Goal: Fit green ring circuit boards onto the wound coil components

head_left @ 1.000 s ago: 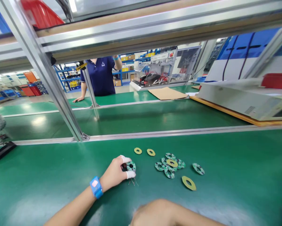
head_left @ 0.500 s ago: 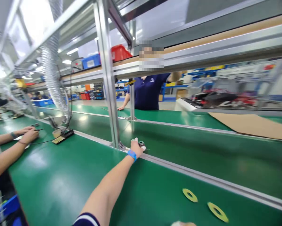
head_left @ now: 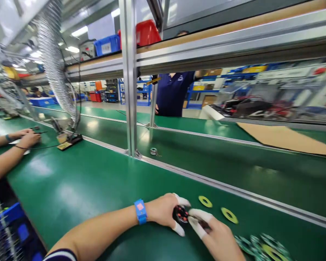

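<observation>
While both hands meet low over the green table, a small dark round part with red windings sits between them, pinched by the left hand and touched from the other side by the right hand. One finished-looking round part with thin leads already lies alone on the conveyor belt beyond the metal rail, well apart from the hands, so at least one piece appears done. Two yellow washers lie just beside the hands, and a heap of green ring boards waits at the lower right, which suggests more pieces remain to be put together. The left forearm stretches in from the lower left, a blue wrist strap on the wrist, its capped thumb and forefinger curled tight about the dark part. The right hand comes in from the bottom edge, its white-capped fingertips closed on the part's near side. At the far left, another person's hands rest on the table near a small stand, and a person in a dark blue shirt stands across the line.
</observation>
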Tool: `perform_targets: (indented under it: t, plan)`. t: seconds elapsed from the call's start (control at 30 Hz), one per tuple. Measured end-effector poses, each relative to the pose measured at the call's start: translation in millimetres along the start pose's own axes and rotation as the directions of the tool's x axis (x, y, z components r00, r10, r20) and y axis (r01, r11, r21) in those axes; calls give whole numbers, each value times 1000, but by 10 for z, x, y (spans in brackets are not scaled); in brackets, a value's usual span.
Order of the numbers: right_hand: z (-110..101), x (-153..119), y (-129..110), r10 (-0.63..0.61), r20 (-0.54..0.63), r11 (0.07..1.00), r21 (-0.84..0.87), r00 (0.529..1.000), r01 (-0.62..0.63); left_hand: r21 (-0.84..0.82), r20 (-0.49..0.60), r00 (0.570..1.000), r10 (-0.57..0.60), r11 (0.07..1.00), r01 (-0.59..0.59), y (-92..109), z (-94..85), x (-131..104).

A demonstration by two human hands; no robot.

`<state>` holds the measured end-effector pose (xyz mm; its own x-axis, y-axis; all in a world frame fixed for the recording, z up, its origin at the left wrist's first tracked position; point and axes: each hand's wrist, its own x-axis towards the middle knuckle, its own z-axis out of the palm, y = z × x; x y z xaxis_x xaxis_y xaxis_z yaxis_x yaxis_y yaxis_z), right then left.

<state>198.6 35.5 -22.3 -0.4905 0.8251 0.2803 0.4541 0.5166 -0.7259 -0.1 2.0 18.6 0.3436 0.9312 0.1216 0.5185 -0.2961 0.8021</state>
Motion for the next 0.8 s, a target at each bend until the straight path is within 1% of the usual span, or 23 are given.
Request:
perform_targets:
  t: [0.03,0.07,0.13,0.2,0.27,0.33,0.4,0.47,0.5,0.57,0.6,0.63,0.7,0.77,0.8]
  plan:
    - [-19,-5,-115,-3,58,1000,0,998,3,-8,14,1000,7,1000,-7,-10,25,-2]
    - [-35,-8,-201,-9,71,1000,-11,997,10,-41,45,999,8,999,-6,-27,45,-2]
    - [-58,-17,-301,-46,86,998,-29,995,48,-119,63,998,-24,992,31,-63,62,-3]
    - [-60,-35,-338,-138,77,987,-75,987,144,-154,60,998,-26,987,35,-85,55,-12]
    - [-43,-49,-351,-260,68,949,-168,963,268,-156,51,999,-13,988,21,-91,41,-22]
    - [-22,-52,-357,-380,67,879,-284,922,383,-139,53,999,-7,990,14,-91,34,-25]
    - [-18,-48,-366,-483,67,795,-385,873,469,-111,66,998,3,994,5,-93,36,-18]
    - [-32,-51,-384,-589,75,701,-449,805,555,-80,64,998,20,997,-15,-98,37,-7]
    - [-41,-60,-398,-637,100,650,-463,764,602,-63,58,998,33,998,-29,-101,35,-3]
    - [-46,-88,-434,-699,184,559,-462,691,688,-33,49,997,56,998,-54,-105,29,3]
    - [-42,-106,-455,-709,232,528,-451,666,719,-22,49,997,62,998,-61,-107,27,3]
    - [-35,-123,-477,-703,276,514,-439,655,737,-14,49,997,64,998,-63,-108,27,0]
    - [-28,-147,-518,-664,333,541,-404,669,738,-12,45,997,55,998,-54,-109,37,-8]
    - [-54,-142,-553,-608,358,634,-317,708,705,-20,28,999,39,999,-38,-105,52,-19]
    - [-82,-123,-564,-571,351,706,-252,742,662,-28,20,999,30,999,-30,-102,56,-23]
